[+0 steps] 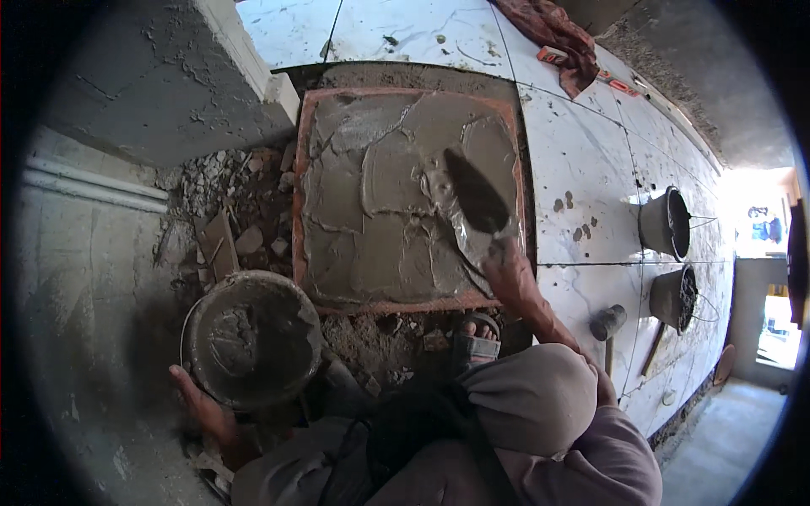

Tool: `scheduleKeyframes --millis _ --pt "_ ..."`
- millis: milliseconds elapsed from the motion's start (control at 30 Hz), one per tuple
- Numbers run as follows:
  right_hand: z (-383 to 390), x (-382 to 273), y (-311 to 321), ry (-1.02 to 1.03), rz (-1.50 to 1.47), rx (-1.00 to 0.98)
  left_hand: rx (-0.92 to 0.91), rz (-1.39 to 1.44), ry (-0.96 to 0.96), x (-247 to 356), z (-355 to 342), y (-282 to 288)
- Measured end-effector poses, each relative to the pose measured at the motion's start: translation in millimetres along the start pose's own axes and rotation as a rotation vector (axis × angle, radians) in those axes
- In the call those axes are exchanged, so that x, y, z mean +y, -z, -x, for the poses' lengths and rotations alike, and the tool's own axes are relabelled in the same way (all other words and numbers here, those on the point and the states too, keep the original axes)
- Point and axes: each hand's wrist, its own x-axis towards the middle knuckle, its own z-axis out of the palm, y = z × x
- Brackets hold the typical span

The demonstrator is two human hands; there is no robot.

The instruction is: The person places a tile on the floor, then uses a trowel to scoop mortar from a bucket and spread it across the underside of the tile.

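Observation:
My right hand (509, 266) grips the handle of a dark trowel (477, 194), whose blade lies over wet grey mortar (371, 160) spread on a square tile with reddish edges (299, 202). My left hand (202, 405) holds the side of a plastic bucket (245, 337) at the lower left, which has wet grey mix in it. My sandalled foot (477, 341) is just below the tile, near my right forearm.
White marbled floor tiles (574, 152) carry two buckets (662, 223), a mallet (607, 323), a cloth (574, 63) and a level (616, 83). Rubble (249, 240) lies left of the mortared tile, beside a concrete step (211, 76) and wall pipes (93, 185). A bright opening is at far right.

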Motion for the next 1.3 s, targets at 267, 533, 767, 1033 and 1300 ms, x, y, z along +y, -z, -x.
scheduleKeyframes --millis 267,533,767,1033,1300 --pt "5.4 -10.8 -36.1 -0.060 -0.050 -0.214 -0.074 0.041 -0.046 0.2 1.0 -2.4" --pt "-33.7 2.3 18.3 -0.590 -0.440 -0.065 0.089 -0.145 -0.058 -1.6 -6.0 0.9" --pt "-0.8 34.1 -11.0 -0.397 -0.237 -0.006 -0.093 0.048 -0.043 -1.8 -7.6 -2.4" --pt "-51.8 62.5 1.6 -0.023 0.131 -0.123 0.008 -0.210 -0.178 -2.1 -10.4 -3.2" --pt "-113.8 31.5 3.0 0.340 0.551 -0.151 -0.112 0.011 -0.102 4.2 2.4 -11.0"
